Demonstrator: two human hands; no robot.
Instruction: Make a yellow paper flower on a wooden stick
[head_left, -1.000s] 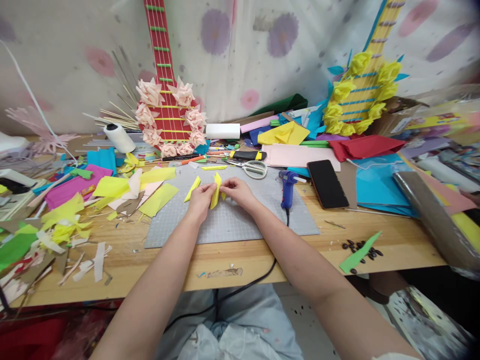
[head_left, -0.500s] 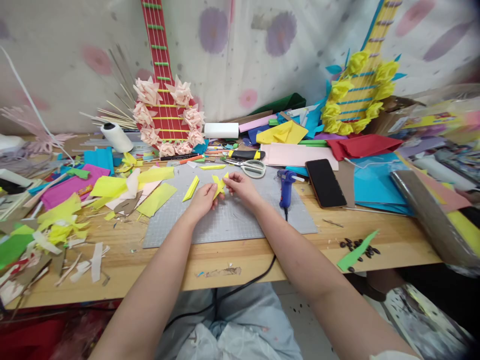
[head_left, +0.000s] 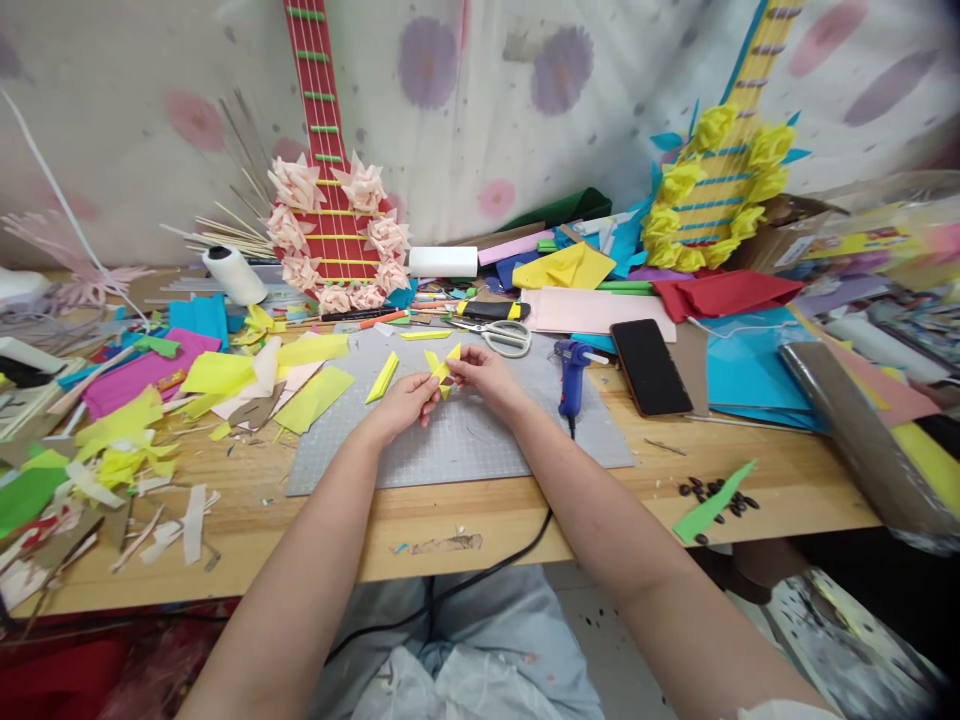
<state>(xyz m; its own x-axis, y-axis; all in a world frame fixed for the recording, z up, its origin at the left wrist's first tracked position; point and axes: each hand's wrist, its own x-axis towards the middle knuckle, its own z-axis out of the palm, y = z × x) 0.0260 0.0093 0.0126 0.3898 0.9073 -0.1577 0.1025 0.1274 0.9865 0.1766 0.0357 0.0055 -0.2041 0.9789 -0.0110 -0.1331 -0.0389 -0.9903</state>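
Over the grey cutting mat (head_left: 480,440), both my hands pinch a small folded yellow paper piece (head_left: 441,366). My left hand (head_left: 403,402) grips its lower left side with closed fingers. My right hand (head_left: 484,374) holds its right side between thumb and fingers. Another folded yellow strip (head_left: 382,377) lies on the mat just left of my left hand, and a thin yellow strip (head_left: 425,335) lies at the mat's far edge.
Scissors (head_left: 501,336), a blue glue gun (head_left: 574,373) and a black phone (head_left: 649,366) lie right of my hands. Paper scraps (head_left: 150,420) cover the left of the wooden table (head_left: 525,510). A red paper guitar (head_left: 334,215) and a yellow one (head_left: 712,190) lean against the back wall.
The yellow piece went from a long upright strip to a smaller crossed, folded shape between my fingers. My hands stayed over the mat and shifted slightly away from me.
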